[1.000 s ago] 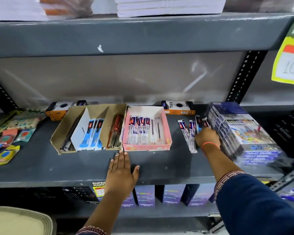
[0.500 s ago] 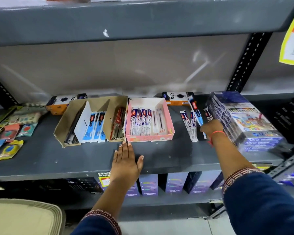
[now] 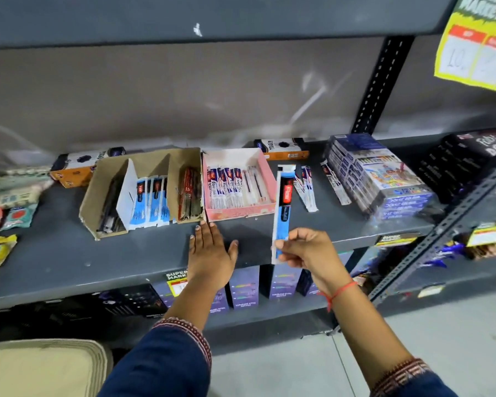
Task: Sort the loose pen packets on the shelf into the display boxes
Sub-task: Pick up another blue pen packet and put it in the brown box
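The right hand (image 3: 307,247) pinches a blue pen packet (image 3: 282,207) upright by its lower end, likely to read it, while the open left hand (image 3: 209,247) braces flat on the shelf (image 3: 69,253).

price tag (image 3: 476,50) cut off at right, packet print blurred

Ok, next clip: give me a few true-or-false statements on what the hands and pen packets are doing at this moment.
1. The right hand holds a blue pen packet by its lower end. True.
2. The left hand grips a packet. False: it lies flat and empty on the shelf.
3. The pink box is empty. False: it holds a row of packets.
4. Loose packets lie on the shelf right of the pink box. True.
5. The brown cardboard box stands right of the pink box. False: it stands to its left.
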`<act>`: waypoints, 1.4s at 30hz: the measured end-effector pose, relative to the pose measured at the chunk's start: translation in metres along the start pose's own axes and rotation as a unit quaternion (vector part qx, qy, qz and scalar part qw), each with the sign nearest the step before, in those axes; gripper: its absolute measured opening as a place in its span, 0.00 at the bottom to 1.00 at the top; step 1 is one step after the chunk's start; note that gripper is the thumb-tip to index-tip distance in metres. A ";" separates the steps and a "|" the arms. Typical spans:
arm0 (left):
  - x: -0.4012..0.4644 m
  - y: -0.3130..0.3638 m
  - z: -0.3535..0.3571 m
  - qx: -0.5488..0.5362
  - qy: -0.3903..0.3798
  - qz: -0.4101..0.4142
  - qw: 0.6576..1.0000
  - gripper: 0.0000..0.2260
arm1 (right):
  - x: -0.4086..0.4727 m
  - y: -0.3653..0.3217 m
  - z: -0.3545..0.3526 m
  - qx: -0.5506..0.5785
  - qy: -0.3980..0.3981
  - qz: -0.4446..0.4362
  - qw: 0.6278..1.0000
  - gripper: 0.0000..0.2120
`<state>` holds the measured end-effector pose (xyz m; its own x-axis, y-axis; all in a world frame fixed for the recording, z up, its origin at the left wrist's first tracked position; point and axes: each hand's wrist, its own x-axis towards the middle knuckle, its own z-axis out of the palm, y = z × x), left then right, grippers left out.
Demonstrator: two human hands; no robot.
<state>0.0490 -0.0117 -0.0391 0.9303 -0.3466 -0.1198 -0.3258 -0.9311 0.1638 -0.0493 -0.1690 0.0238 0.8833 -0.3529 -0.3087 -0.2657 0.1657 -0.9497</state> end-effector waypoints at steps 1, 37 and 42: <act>0.000 -0.001 0.000 -0.003 -0.003 0.001 1.000 0.31 | -0.002 -0.001 0.004 -0.012 0.003 -0.003 1.000 0.12; -0.034 -0.174 -0.013 -0.035 0.082 -0.065 0.994 0.31 | 0.089 -0.021 0.273 -0.390 0.017 -0.073 0.918 0.17; -0.034 -0.175 -0.014 -0.032 0.079 -0.064 0.994 0.40 | 0.097 -0.024 0.278 -0.461 0.008 -0.067 0.885 0.17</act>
<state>0.0766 0.1641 -0.0504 0.9799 -0.1993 0.0107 -0.1967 -0.9554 0.2202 0.1503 0.0485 0.0316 0.9267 -0.3276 -0.1840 -0.3686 -0.6975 -0.6146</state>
